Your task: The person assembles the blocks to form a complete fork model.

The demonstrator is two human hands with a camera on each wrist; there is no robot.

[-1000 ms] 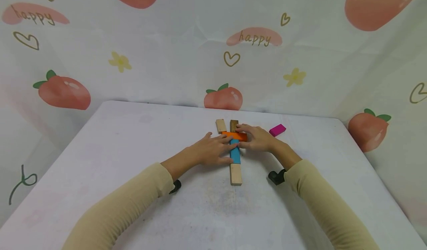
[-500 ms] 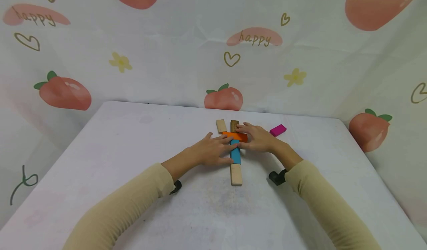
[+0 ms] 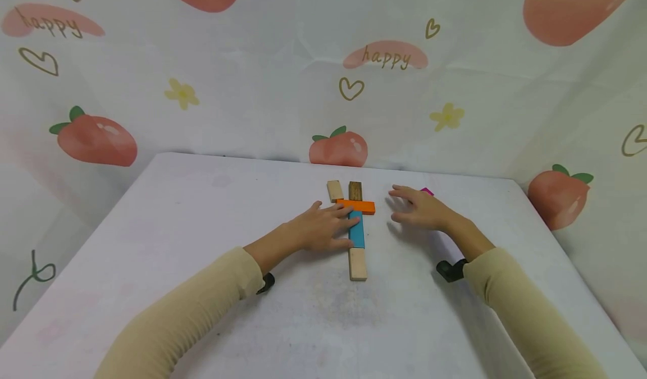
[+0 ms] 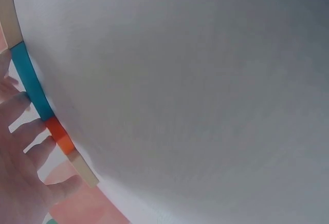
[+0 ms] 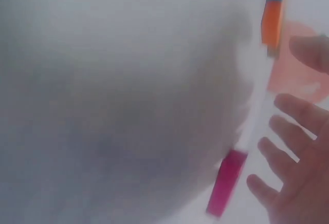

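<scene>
Spread fingers of my left hand (image 3: 323, 227) rest on the blue block (image 3: 356, 236) and the orange block (image 3: 366, 207). The orange block lies crosswise at the far end of the blue one. A plain wooden block (image 3: 358, 265) continues the line at the near end. Beyond the orange block lie a dark brown block (image 3: 355, 191) and a second plain wooden block (image 3: 334, 190). My right hand (image 3: 424, 208) hovers to the right with fingers apart, holding nothing. Behind it, a magenta block (image 3: 427, 191) is mostly hidden in the head view; the right wrist view shows it below the fingers.
The blocks lie on a white table (image 3: 227, 199). A fabric backdrop (image 3: 263, 59) with printed peaches, hearts and flowers rises behind its far edge. Dark wrist devices show under both sleeves, such as the right one (image 3: 450, 270).
My right hand has left the orange and brown blocks and moved right, now partly covering the magenta block. My left hand and the blocks have stayed in place.
</scene>
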